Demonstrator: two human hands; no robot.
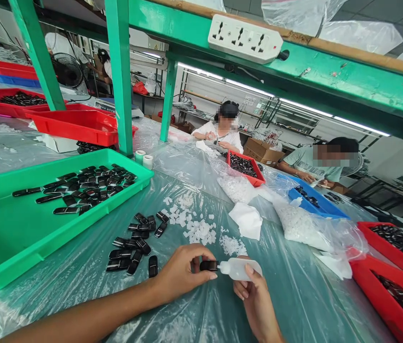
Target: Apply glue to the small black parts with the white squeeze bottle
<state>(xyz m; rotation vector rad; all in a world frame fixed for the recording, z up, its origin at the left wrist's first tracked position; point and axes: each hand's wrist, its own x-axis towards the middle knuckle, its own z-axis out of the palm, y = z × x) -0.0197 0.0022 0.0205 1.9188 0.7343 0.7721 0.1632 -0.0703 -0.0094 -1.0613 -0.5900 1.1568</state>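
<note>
Between the thumb and fingers of my left hand (pixel 178 274) is a small black plastic part (pixel 207 265), held level above the table. My right hand (pixel 256 295) grips a white squeeze bottle (pixel 240 269), its nozzle pointing left and meeting the end of the black part. Whether anything comes out of the nozzle cannot be made out. Left of my hands lies a loose group of similar black parts (pixel 135 245). Beyond them are white flat pieces (pixel 199 232) and a heap of smaller white bits (pixel 233 245).
A green tray (pixel 62 240) with many black parts stands at left. Red trays (pixel 376 286) fill the right edge. A folded white cloth (pixel 246 220) and bags of white pieces (pixel 299 226) lie ahead. Green shelf posts (pixel 119 76) rise at the back; two people sit across the table.
</note>
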